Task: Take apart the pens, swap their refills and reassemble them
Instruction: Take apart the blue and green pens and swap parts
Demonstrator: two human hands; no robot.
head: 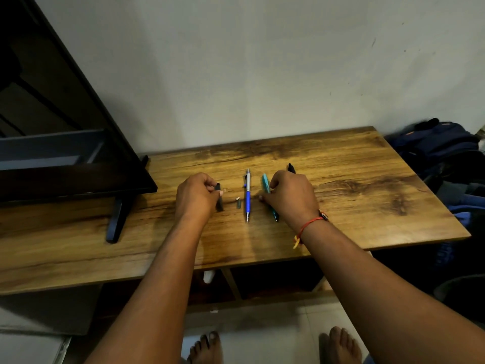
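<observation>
A blue and silver pen lies lengthwise in the middle of the wooden table. My left hand grips a dark pen just left of it. Between them lies a small dark pen part with a pale end. My right hand curls round a teal pen, whose tip pokes out below the hand. A black pen shows behind that hand; whether the hand touches it is hidden.
A dark flat screen on a black foot stands at the table's left. Blue bags are piled off the right edge. The table's front edge runs below my forearms, and my bare feet are on the tiled floor.
</observation>
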